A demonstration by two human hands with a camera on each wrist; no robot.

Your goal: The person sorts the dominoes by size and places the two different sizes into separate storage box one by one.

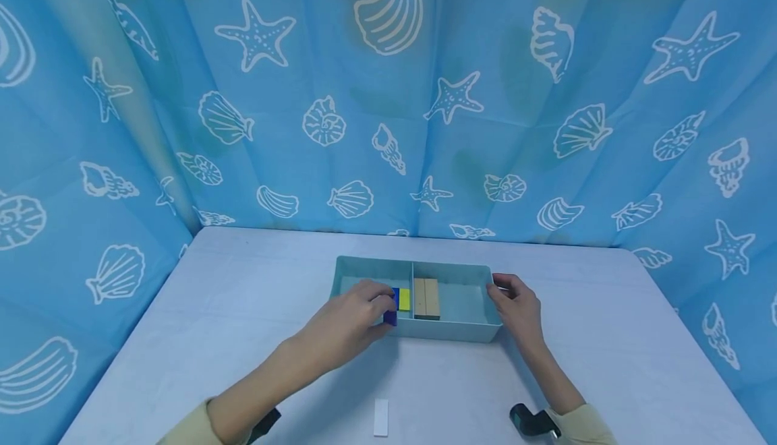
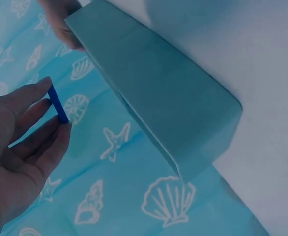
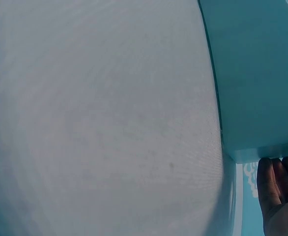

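My left hand [image 1: 355, 313] pinches a thin blue tile [image 2: 58, 103] between thumb and fingertips, held above the front wall of the left compartment of a teal divided box [image 1: 464, 297]. In that compartment a yellow tile [image 1: 404, 299] lies against the divider, beside another blue piece mostly hidden by my fingers. Two light-brown wooden blocks [image 1: 427, 298] sit side by side just right of the divider. At the box's right end, my right hand [image 1: 519, 307] holds the rim, its thumb tip over the edge and its fingers [image 3: 268, 184] against the outer end wall.
A small white strip [image 1: 380, 418] lies on the white-covered table [image 1: 273, 276] in front of the box. Blue curtains [image 1: 388, 101] with shell and starfish prints enclose the back and sides. Dark devices [image 1: 533, 421] are at both wrists.
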